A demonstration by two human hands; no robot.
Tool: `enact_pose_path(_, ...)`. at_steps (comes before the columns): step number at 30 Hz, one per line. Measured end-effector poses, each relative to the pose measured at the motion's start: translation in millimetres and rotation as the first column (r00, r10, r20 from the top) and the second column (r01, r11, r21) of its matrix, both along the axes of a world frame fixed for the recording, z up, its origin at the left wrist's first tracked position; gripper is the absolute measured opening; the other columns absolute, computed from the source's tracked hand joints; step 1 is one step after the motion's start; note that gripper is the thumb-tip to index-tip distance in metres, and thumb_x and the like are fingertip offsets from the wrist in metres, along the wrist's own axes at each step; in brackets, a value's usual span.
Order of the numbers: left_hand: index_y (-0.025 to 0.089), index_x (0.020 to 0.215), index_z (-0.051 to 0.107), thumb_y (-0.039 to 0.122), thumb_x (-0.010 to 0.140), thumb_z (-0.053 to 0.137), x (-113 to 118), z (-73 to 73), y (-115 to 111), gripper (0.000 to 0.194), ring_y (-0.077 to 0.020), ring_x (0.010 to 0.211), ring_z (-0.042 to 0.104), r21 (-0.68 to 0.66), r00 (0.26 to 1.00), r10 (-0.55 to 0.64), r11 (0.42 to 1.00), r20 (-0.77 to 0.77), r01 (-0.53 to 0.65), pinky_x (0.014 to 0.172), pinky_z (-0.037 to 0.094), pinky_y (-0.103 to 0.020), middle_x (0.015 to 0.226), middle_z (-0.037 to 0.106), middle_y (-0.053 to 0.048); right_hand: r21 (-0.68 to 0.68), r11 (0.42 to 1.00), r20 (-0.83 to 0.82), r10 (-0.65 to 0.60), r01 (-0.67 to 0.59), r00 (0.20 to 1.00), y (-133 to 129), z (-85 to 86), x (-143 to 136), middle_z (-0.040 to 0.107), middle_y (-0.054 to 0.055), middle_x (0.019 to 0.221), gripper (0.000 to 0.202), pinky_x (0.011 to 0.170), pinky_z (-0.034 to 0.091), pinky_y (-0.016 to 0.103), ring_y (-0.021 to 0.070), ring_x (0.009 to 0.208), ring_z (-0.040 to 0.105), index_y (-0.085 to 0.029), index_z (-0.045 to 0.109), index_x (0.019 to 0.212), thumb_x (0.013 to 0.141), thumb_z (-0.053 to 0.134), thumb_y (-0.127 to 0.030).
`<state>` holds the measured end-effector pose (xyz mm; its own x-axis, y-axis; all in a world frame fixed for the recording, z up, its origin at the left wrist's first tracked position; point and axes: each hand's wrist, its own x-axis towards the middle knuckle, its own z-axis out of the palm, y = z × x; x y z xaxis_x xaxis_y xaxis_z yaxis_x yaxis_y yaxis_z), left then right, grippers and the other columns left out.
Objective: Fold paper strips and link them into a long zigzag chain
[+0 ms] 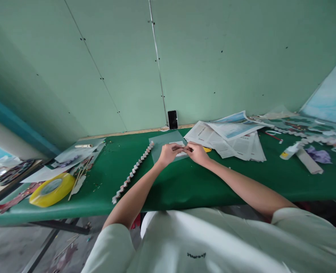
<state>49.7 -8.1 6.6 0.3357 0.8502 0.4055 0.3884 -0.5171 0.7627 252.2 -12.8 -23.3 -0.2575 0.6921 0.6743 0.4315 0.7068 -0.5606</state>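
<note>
My left hand (168, 153) and my right hand (197, 152) meet over a translucent sheet (172, 137) on the green table. Fingertips of both are closed in a pinch on a small strip of paper (182, 148), partly hidden by the fingers. Beneath them lies a white slip (179, 143) on the sheet. A zigzag chain of folded paper (134, 170) runs along the left side, its far end touching or overlapping the sheet's edge. Behind my right hand peeks a yellow object (207, 149), mostly covered.
Printed paper sheets (227, 140) spread to the right. A phone (172, 120) leans on the wall. At left lies a yellow tape roll (52, 189) beside thin sticks (78, 178). On the right are a glue bottle (289, 151), purple crumpled material (318, 154) and another folded chain (321, 139).
</note>
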Motion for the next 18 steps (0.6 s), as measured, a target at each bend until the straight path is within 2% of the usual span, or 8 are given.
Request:
enact_pose_path(4,0.019,0.084,0.080,0.017,0.090,0.070,-2.0,-2.3,3.3,0.012,-0.0192,0.073,0.073,0.029,0.992,0.082,0.996,-0.100,-0.079,0.074,0.058,-0.028,0.077,0.078,-0.004,-0.016,1.000,0.049,0.022,-0.021,0.999,-2.6,-1.3,-4.6,0.050,0.000,0.067,0.043,0.061,0.037,0.030,0.0178,0.062,0.050,-0.023,0.052,0.072,0.101,0.062,-0.053)
enact_pose_path(9,0.017,0.082,0.077,0.009,0.088,0.061,0.9,-5.5,0.7,0.018,-0.0190,0.072,0.071,0.051,0.978,0.146,0.989,-0.152,-0.139,0.074,0.056,-0.028,0.077,0.077,-0.005,-0.052,0.998,0.079,0.027,-0.023,0.997,-4.3,-2.2,-6.6,0.051,0.000,0.068,0.044,0.060,0.036,0.030,0.0176,0.061,0.049,-0.023,0.052,0.074,0.100,0.062,-0.058)
enact_pose_path(14,0.018,0.080,0.074,0.008,0.086,0.062,3.1,-1.5,-4.7,0.017,-0.0202,0.079,0.071,0.045,0.981,0.089,0.996,-0.175,-0.082,0.079,0.055,-0.028,0.082,0.078,-0.006,-0.101,0.992,0.163,0.091,-0.075,0.982,-4.8,-0.5,-3.6,0.053,-0.001,0.066,0.047,0.059,0.035,0.030,0.0179,0.060,0.050,-0.023,0.052,0.073,0.102,0.057,-0.059)
enact_pose_path(18,0.017,0.081,0.074,0.006,0.087,0.058,3.8,0.8,-6.4,0.020,-0.0188,0.074,0.070,0.029,0.985,0.058,0.998,-0.164,-0.054,0.073,0.053,-0.026,0.079,0.077,-0.005,-0.140,0.979,0.161,0.169,-0.147,0.972,-4.5,-0.2,-2.6,0.069,0.005,0.077,0.044,0.065,0.043,0.031,0.0217,0.071,0.063,-0.021,0.062,0.080,0.108,0.049,-0.054)
